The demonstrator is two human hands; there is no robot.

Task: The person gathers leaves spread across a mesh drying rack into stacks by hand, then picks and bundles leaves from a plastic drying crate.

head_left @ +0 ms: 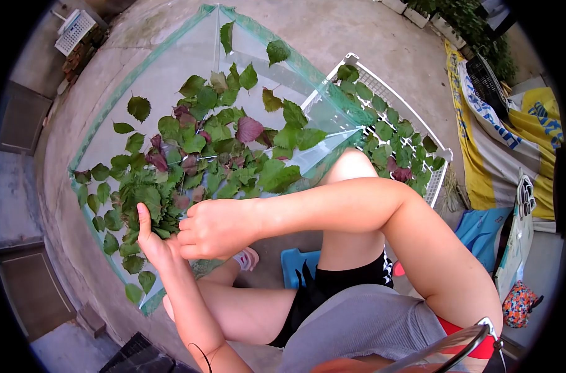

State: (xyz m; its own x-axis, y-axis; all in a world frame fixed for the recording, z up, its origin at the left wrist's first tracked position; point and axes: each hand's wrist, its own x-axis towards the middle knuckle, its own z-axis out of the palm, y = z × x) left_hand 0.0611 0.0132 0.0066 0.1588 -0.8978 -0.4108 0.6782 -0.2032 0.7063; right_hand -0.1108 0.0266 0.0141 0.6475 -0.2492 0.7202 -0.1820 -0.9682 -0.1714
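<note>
Left of centre, the left hand [158, 247] grips bunched leaves [151, 194]; the right hand [217, 226] curls, its pinch hidden; likely stacking, which next calls for neat aligning

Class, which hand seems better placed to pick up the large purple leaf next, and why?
Probably the right hand: though curled, it lies nearer the large purple leaf. The left hand seems occupied, holding a bunch of green leaves.

Room above leaves [218, 133]; right knee [352, 166] obstructs crate [447, 155].
</note>
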